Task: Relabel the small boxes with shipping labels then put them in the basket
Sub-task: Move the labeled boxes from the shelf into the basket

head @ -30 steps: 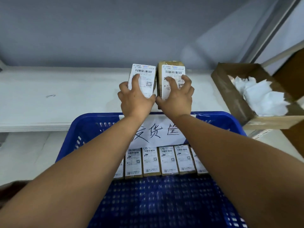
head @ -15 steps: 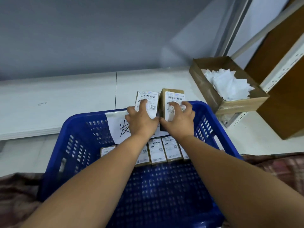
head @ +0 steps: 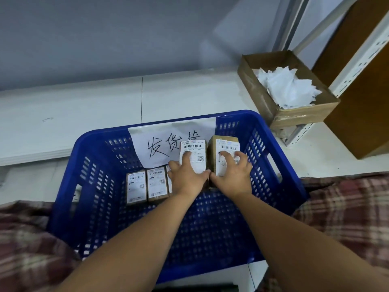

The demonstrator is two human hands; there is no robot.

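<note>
In the blue basket (head: pixel 69 165), left hand (head: pixel 187 180) grips left box (head: pixel 196 147), right hand (head: pixel 233 179) right box (head: pixel 212 152), perhaps atop others; carton (head: pixel 303 116) at two o'clock.

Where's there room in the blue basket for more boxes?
The basket floor between the row of labelled boxes and the near rim is bare. The far wall is crowded: left hand and right hand grip two more there.

Our left hand (head: pixel 187 179) covers the lower half of the white-labelled small brown cardboard box (head: pixel 195 147) it grips. Our right hand (head: pixel 233 178) does likewise on the neighbouring brown cardboard box (head: pixel 213 152). Behind the left hand, a third labelled box (head: pixel 169 185) in the row shows only a sliver. The left hand's box hides part of the last character on the white paper sign (head: pixel 160 142). Label print is too small for us to read.
</note>
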